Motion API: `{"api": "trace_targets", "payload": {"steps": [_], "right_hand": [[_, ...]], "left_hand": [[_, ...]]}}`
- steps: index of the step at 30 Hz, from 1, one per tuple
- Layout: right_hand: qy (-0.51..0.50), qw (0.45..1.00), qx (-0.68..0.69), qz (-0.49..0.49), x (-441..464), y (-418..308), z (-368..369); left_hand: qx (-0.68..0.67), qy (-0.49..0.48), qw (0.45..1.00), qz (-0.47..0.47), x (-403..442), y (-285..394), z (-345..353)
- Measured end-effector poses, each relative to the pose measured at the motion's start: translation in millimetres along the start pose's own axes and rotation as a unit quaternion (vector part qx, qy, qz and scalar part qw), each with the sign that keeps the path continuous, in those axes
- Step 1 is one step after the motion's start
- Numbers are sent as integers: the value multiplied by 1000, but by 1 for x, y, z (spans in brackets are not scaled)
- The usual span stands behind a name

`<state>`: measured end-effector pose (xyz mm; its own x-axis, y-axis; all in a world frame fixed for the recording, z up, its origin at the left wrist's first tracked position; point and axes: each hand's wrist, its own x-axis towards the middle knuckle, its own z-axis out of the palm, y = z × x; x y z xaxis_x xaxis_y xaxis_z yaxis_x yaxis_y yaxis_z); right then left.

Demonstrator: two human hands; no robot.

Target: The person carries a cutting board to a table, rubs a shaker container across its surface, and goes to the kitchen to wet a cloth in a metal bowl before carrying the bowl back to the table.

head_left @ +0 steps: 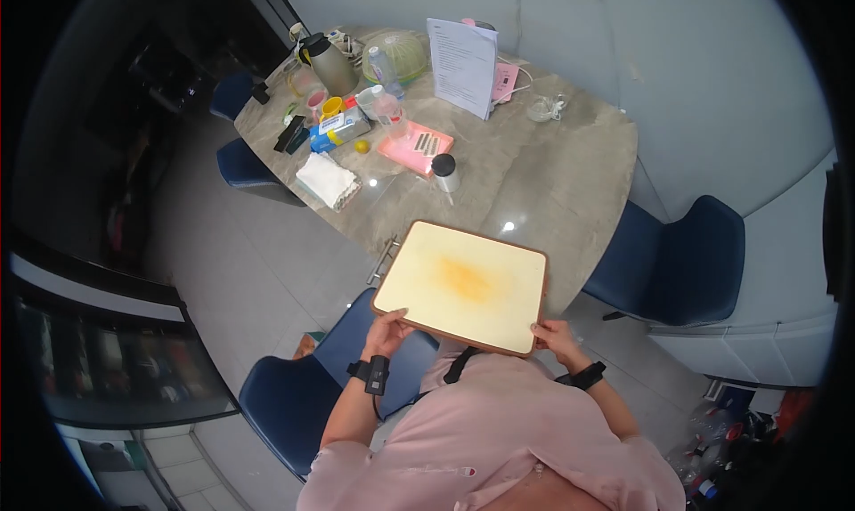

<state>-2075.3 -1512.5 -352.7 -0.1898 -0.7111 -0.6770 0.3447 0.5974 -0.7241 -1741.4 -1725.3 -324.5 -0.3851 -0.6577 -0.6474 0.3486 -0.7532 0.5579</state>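
Note:
A cream cutting board (419, 284) with a brown rim and an orange-yellow stain in its middle is held in front of my body, at the near edge of the table. My left hand (387, 335) grips its near left corner, thumb on top and fingers underneath. At the near right corner, my right hand (557, 340) holds the board the same way. A metal handle (383, 262) shows beside the board's left edge; whether it is fixed to the board I cannot tell.
The marble-patterned table (570, 182) bears a black-lidded jar (445, 174), pink tray (411, 161), folded white cloth (328, 182), thermos jug (331, 66) and upright papers (461, 70). Blue chairs stand close by: one (294, 404) at my left, another (677, 262) at the right.

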Motion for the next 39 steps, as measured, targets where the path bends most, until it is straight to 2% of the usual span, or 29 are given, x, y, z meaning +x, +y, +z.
{"api": "trace_targets", "payload": {"steps": [3, 5, 6, 8, 10, 12, 13, 16, 17, 20, 21, 23, 27, 30, 33, 36, 39], "right_hand": [[22, 1000, 13, -5, 11, -13, 11], [56, 998, -28, -30, 31, 5, 15], [73, 995, -46, -44, 42, 11, 18], [110, 994, 10, 4, 52, 15, 32], [151, 988, 10, 43, 50, 3, 51], [175, 983, 4, 59, 68, 29, 61], [185, 980, -5, 70, 74, 43, 64], [227, 956, -164, 85, 89, 70, 76], [221, 965, -124, 71, 88, 72, 82], [219, 967, -60, 114, 89, 59, 99], [226, 967, -61, 102, 89, 52, 104], [205, 961, -109, 148, 88, 16, 116], [176, 941, -216, 190, 88, -54, 138], [168, 929, -295, 144, 99, -24, 131], [177, 919, -309, 171, 105, -18, 132], [186, 917, -309, 170, 103, -36, 139], [215, 931, -256, 143, 103, -20, 138]], "left_hand": [[-4, -24, 999, -39, 33, 6, -20], [-14, -36, 997, -70, 47, 11, -30], [18, 1, 995, -98, 54, 15, -40], [-8, -52, 989, -138, 71, 23, -62], [-5, -59, 984, -170, 79, 35, -61], [3, -91, 978, -189, 95, 37, -84], [0, -87, 973, -213, 101, 40, -95], [-6, -67, 966, -249, 118, 50, -107], [-8, -56, 965, -254, 120, 53, -108], [14, -7, 952, -305, 128, 74, -115], [20, -13, 953, -302, 130, 79, -117], [37, -25, 954, -295, 137, 91, -119], [172, 0, 945, -278, 142, 127, -85], [247, -24, 926, -285, 154, 145, -78], [274, -42, 916, -291, 165, 153, -74], [275, -46, 915, -291, 170, 152, -76], [270, -45, 915, -296, 172, 154, -73]]}}
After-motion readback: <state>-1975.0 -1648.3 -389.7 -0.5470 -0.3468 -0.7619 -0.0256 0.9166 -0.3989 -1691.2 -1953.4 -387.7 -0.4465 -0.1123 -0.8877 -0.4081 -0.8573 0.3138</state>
